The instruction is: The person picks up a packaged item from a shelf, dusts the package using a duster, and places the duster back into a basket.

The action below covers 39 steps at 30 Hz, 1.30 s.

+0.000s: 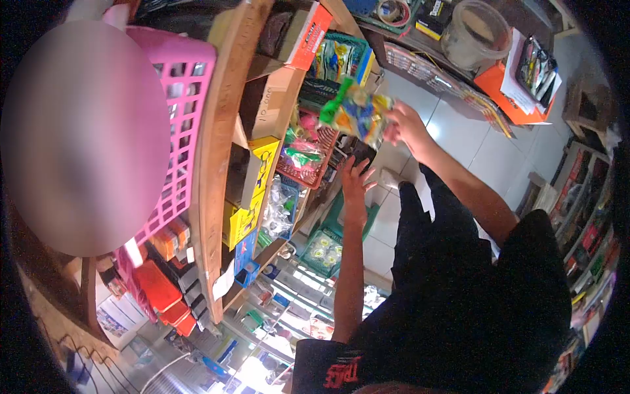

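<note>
My right hand [407,131] pinches the edge of a clear plastic packet [363,115] with blue, yellow and white contents and a bright green end. Its contents are too blurred to name. The packet hangs in front of the shelf baskets. Below it, my left hand [356,178] is raised with the fingers spread and nothing in them. Closest to that hand is a red-brown basket [323,156] holding pink and green packaged goods. Behind the packet stands a dark green basket [321,88] with similar bright packets.
A wooden shelf [220,131] runs down the left, with a pink basket [202,72] and yellow boxes [246,220]. A green basket [323,253] stands low. Across the tiled floor [459,131] are a plastic tub [477,36] and an orange box [502,88]. Stocked shelves [590,243] line the right.
</note>
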Tool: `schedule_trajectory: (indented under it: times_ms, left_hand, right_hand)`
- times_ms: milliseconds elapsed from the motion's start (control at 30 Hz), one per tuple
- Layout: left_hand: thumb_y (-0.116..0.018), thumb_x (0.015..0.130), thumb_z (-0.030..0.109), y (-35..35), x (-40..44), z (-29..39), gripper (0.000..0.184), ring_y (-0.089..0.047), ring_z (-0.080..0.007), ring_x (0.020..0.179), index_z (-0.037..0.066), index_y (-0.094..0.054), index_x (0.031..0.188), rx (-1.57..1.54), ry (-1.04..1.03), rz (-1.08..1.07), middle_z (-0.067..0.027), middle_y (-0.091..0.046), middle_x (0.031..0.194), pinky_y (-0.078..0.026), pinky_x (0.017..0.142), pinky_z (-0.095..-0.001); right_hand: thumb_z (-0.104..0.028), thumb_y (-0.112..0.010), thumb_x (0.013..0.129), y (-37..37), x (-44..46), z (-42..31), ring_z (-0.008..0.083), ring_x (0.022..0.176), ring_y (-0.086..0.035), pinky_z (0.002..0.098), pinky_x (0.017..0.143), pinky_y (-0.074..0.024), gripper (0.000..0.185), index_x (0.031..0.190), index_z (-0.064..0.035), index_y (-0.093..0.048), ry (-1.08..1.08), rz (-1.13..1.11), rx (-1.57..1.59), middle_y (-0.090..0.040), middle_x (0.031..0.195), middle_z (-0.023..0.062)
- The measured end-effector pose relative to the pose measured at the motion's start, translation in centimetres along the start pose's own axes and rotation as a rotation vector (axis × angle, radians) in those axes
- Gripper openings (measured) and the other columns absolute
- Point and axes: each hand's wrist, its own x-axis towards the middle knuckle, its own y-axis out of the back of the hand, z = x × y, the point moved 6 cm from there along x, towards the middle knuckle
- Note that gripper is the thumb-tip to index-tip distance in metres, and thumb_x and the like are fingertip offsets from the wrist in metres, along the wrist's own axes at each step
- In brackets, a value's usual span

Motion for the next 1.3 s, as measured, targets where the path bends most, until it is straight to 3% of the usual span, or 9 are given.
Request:
schedule_trajectory:
  times_ms: [33,100,333,400,500,733,833,1133,1300]
  left_hand:
    - [-0.052,0.097,0.025,-0.3,-0.5,0.4,0.044,-0.058,-0.0246,0.116,0.007,-0.047,0.136,-0.061,0.017,-0.023,-0.0128,-0.053,0.134,-0.051,0.082,-0.0374]
    - [-0.049,0.097,0.02,2.9,-0.9,-1.8,0.039,-0.055,-0.0275,0.118,0.004,-0.049,0.133,0.721,-0.357,-0.126,-0.0154,-0.052,0.135,-0.048,0.09,-0.039]
    - [-0.05,0.1,0.015,0.8,-11.9,10.4,0.026,-0.058,-0.0235,0.099,-0.002,-0.056,0.119,0.633,-0.388,0.389,-0.0115,-0.064,0.106,-0.044,0.093,-0.0356]
    - [-0.049,0.1,0.015,1.9,-14.9,12.0,0.024,-0.059,-0.0187,0.091,-0.001,-0.065,0.11,0.093,-0.469,0.413,-0.0084,-0.067,0.096,-0.046,0.088,-0.0351]
    - [-0.05,0.101,0.015,0.7,-19.1,16.6,0.024,-0.058,-0.0154,0.089,-0.001,-0.065,0.109,0.246,-0.626,0.41,-0.0067,-0.067,0.097,-0.046,0.084,-0.033]
    - [-0.048,0.102,0.021,4.6,-20.8,14.1,0.03,-0.057,-0.0123,0.096,0.0,-0.059,0.121,-0.166,-0.456,0.356,-0.0061,-0.063,0.106,-0.046,0.081,-0.031]
    - [-0.047,0.103,0.023,5.1,-22.5,13.4,0.032,-0.058,-0.0141,0.1,0.002,-0.056,0.125,0.344,-0.514,0.319,-0.0074,-0.062,0.115,-0.046,0.086,-0.0321]
    - [-0.048,0.101,0.034,5.9,-22.3,6.5,0.055,-0.049,-0.0282,0.128,0.0,-0.038,0.142,-0.798,-0.244,-0.183,-0.0161,-0.049,0.14,-0.039,0.108,-0.0436]
    - [-0.067,0.083,0.032,4.0,-23.5,5.8,0.078,-0.049,-0.0299,0.129,-0.002,-0.033,0.145,-0.76,-0.347,-0.29,-0.0173,-0.047,0.142,-0.038,0.11,-0.0457]
  right_hand:
    - [-0.024,-0.054,0.097,0.0,-2.4,0.4,0.0128,0.053,-0.059,0.0255,0.045,-0.0424,0.023,0.106,-0.0038,-0.054,-0.029,-0.036,0.043,-0.062,0.072,0.0066]
    - [-0.024,-0.056,0.096,0.2,-6.7,1.3,0.0109,0.054,-0.058,0.0242,0.047,-0.0432,0.026,0.113,-0.0043,-0.053,-0.081,-0.143,0.085,-0.061,0.073,0.0048]
    - [-0.021,-0.059,0.095,-2.9,-14.9,3.6,0.0152,0.063,-0.06,0.0267,0.056,-0.0454,0.025,0.113,-0.0059,-0.049,-0.123,-0.566,0.034,-0.06,0.079,0.0058]
    - [-0.021,-0.06,0.095,-4.3,-15.4,2.5,0.0162,0.073,-0.061,0.0272,0.062,-0.0452,0.032,0.118,-0.0061,-0.044,-0.038,-0.645,-0.084,-0.059,0.087,0.0079]
    - [-0.014,-0.067,0.091,-8.1,-16.6,0.2,0.0147,0.098,-0.056,0.0318,0.086,-0.0441,0.054,0.134,-0.0048,-0.035,0.078,-0.819,-0.28,-0.053,0.108,0.0059]
    - [-0.02,-0.072,0.088,-15.7,-20.2,-6.6,0.0184,0.117,-0.05,0.0361,0.101,-0.0394,0.064,0.14,-0.0019,-0.04,0.375,-0.946,-0.767,-0.053,0.129,0.0101]
    - [-0.025,-0.073,0.087,-18.1,-21.5,-7.6,0.0129,0.094,-0.059,0.0309,0.086,-0.0484,0.043,0.121,-0.0006,-0.06,0.319,-0.973,-0.809,-0.066,0.102,0.0051]
    - [-0.022,-0.065,0.095,-19.3,-22.8,-5.7,0.0012,0.069,-0.053,0.0209,0.059,-0.0426,0.021,0.101,-0.0022,-0.071,0.027,-0.815,-0.602,-0.063,0.079,-0.006]
    - [-0.024,-0.064,0.096,-20.2,-22.0,-4.7,0.0014,0.065,-0.05,0.0214,0.056,-0.0392,0.022,0.1,-0.0037,-0.071,0.125,-0.868,-0.889,-0.062,0.076,-0.0068]
